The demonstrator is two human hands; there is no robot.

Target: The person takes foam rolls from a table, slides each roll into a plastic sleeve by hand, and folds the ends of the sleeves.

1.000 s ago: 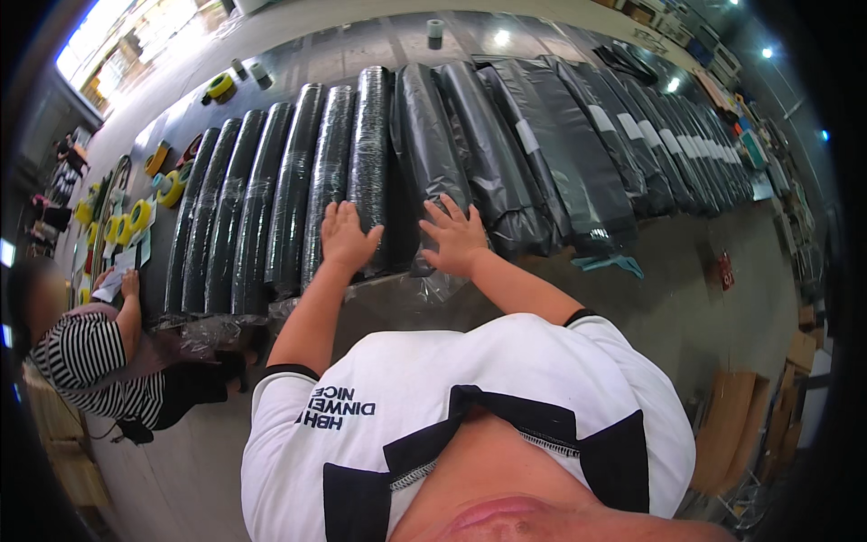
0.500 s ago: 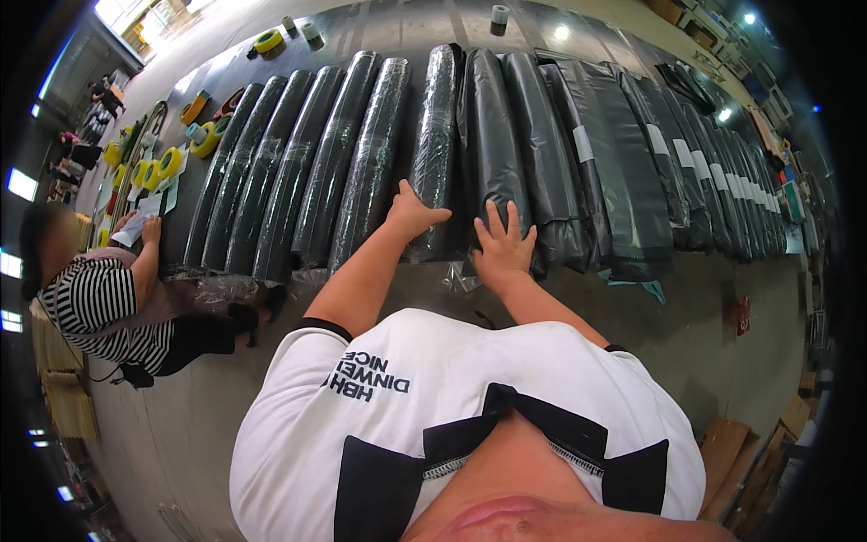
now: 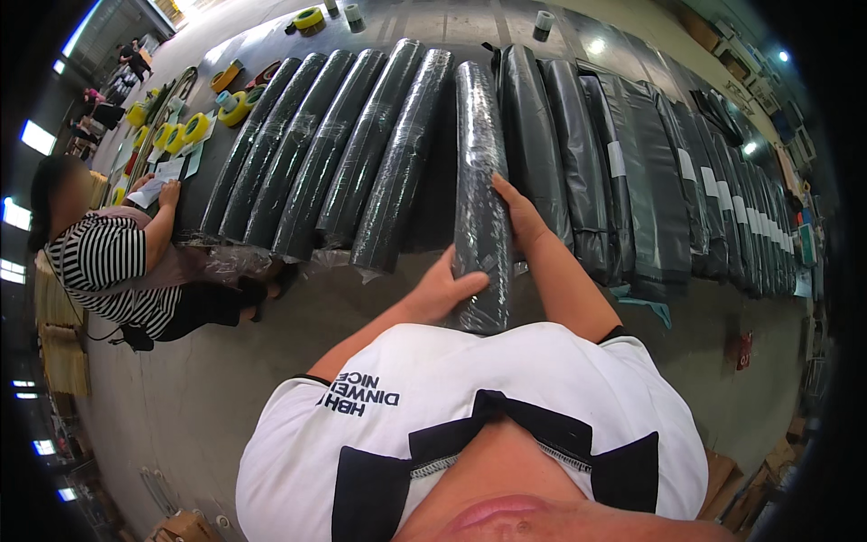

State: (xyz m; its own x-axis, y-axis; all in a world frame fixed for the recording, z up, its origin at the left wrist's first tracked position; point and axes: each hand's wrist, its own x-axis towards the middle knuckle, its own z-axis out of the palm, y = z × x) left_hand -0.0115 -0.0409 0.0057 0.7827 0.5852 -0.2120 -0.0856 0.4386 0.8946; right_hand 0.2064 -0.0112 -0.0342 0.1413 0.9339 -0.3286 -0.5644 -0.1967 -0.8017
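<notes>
A dark roll wrapped in clear plastic film (image 3: 481, 194) points from my chest toward the table, its near end past the table's front edge. Low on its left side, my left hand (image 3: 444, 291) grips it with the thumb lying across the top. Farther up, my right hand (image 3: 519, 212) holds its right side, most of the fingers hidden behind it. To the left lie several similar film-wrapped rolls (image 3: 402, 163) side by side. Right of my right hand is a row of dark plastic-bagged bundles (image 3: 539, 144), some with white paper bands.
The dark table (image 3: 492, 27) runs across in front of me. At the left, a person in a striped top (image 3: 99, 257) handles papers beside yellow tape rolls (image 3: 194, 128). Another tape roll (image 3: 308, 18) and small cylinders (image 3: 543, 24) stand at the far side. Cardboard (image 3: 718, 479) lies at lower right.
Both hands have closed on the film-wrapped roll, and it has come toward my chest, away from the bagged bundles. My right hand has left the bagged bundle it was touching.
</notes>
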